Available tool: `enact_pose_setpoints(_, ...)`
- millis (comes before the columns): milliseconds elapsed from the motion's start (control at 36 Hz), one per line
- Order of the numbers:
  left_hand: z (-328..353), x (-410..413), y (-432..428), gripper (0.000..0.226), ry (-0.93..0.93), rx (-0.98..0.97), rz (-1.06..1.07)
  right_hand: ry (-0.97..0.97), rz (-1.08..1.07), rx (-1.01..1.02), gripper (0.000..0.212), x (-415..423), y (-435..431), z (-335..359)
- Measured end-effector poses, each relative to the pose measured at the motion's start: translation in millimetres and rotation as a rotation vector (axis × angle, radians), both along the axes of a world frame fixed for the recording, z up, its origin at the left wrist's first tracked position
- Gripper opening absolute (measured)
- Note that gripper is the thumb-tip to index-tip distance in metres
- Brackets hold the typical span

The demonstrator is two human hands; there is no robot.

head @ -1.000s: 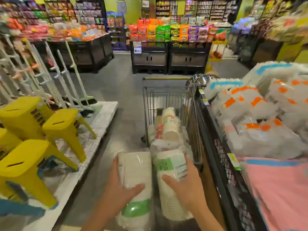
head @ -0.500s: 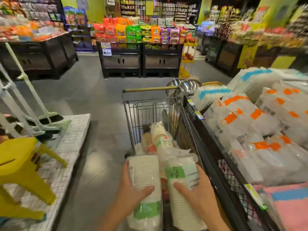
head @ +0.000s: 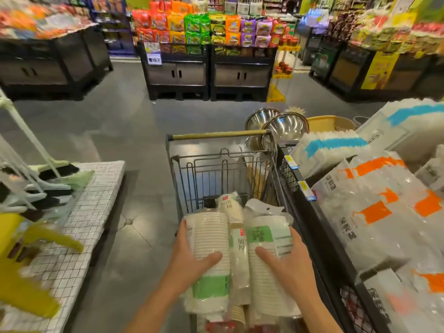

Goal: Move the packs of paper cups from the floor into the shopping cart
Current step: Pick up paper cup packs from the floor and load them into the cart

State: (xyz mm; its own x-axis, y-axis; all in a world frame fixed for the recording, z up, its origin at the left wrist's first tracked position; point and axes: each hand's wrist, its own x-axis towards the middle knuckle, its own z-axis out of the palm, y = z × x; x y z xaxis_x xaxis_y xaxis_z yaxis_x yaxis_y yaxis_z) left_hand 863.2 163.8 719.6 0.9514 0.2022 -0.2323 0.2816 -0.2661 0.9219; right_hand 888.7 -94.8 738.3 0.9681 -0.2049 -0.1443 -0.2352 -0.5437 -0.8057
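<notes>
Hands hold one pack of paper cups each over the near end of the shopping cart [head: 217, 135]: the left hand [head: 189, 258] has its grip wrapped round the left pack [head: 209, 236], thumb laid across the stacked cups. The right hand [head: 289, 264] clasps the right pack [head: 265, 239], the one with the green label, in the same way. Between the two, a slimmer pack [head: 238, 251] lies in the basket, and the cart stands just beside a black display bin [head: 310, 227] piled with bagged plastic goods.
</notes>
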Motion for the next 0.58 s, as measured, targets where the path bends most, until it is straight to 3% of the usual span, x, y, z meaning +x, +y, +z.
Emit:
enact_pose_setpoints(139,-14.9,92.6,-3.2,0.143,0.059,0.055,0.07,0.088,0.021,-0.028,0.092,104.0,0.6,-18.6)
enact_pose_setpoints(389,-69.9,219.8,6.9,0.135,0.233,0.176,0.141,0.26,0.1,-0.138,0.124,254.6,4.1,-81.4)
enact_pose_setpoints(583,-132.0,270.8,11.2,0.134,0.371,0.265,0.126,0.449,0.123,-0.292,0.104,304.5,24.2,-133.2)
